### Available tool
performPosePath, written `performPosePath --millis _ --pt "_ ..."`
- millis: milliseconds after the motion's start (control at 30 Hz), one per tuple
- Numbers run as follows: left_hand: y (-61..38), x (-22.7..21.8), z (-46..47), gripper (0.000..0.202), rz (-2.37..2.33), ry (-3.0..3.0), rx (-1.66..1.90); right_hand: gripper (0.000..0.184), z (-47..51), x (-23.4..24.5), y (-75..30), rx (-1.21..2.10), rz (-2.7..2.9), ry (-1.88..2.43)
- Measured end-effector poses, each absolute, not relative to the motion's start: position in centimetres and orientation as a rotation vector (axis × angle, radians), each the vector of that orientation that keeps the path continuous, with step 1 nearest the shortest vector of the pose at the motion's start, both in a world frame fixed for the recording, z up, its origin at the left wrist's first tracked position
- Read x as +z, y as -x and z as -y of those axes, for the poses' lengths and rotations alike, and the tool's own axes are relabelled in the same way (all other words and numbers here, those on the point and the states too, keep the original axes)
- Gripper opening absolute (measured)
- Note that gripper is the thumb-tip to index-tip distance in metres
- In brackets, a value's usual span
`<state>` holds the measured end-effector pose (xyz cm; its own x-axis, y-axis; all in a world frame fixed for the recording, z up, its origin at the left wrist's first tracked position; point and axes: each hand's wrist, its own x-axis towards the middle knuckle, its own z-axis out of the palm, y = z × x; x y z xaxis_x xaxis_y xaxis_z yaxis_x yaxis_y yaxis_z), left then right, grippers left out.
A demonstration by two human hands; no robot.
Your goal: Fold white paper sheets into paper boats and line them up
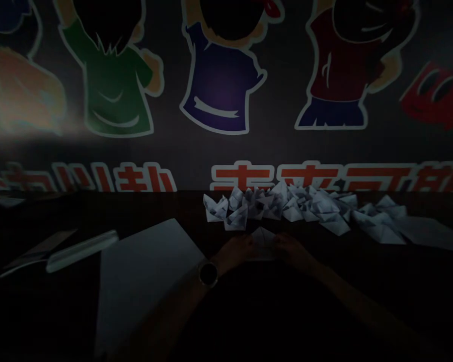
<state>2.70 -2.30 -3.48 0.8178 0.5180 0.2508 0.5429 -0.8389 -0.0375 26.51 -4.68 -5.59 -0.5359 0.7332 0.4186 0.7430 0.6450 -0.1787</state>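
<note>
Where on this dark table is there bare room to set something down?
It's dim, but the table seems bare right of the right arm, below the loose paper, and between the large white sheet and the folded paper shapes. It's crowded where those shapes bunch, and around the left hand and right hand at the small paper.

Folded paper (263, 239) between the fingers (246, 244) is plain white, as are folded pieces (292, 211) beyond them and the sheet (147, 271) to their left; tabletop (189, 208) beneath is blackish, lettering (245, 174) farther behind white-edged orange.
</note>
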Motion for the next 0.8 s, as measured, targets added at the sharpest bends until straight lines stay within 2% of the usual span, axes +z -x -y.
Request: performPosePath --millis 200,367,533,600,700,733,800 --pt "-3.0 -3.5 2.7 0.020 0.731 2.798 -0.179 0.024 4.6 -5.3 -26.1 -0.201 2.521 1.186" --pt "-3.8 -3.9 2.6 0.021 0.818 2.781 -0.273 0.022 4.6 -5.3 -25.4 -0.366 2.496 1.258" --pt "-4.0 -3.7 2.8 0.018 0.869 2.765 -0.329 0.017 4.9 -4.8 -25.3 -0.396 2.368 1.184" --pt "-3.9 -3.7 2.8 0.017 0.865 2.764 -0.325 0.030 4.9 -4.7 -25.5 -0.387 2.316 1.160" --pt "-3.6 -3.7 2.8 0.016 0.855 2.781 -0.317 0.063 4.7 -5.2 -26.0 -0.321 2.246 1.164" --pt "-3.5 -3.7 2.8 0.016 0.850 2.787 -0.315 0.066 4.6 -5.4 -26.2 -0.272 2.251 1.169" --pt "-3.3 -3.7 2.8 0.017 0.842 2.797 -0.309 0.054 4.4 -5.9 -26.5 -0.169 2.316 1.174"
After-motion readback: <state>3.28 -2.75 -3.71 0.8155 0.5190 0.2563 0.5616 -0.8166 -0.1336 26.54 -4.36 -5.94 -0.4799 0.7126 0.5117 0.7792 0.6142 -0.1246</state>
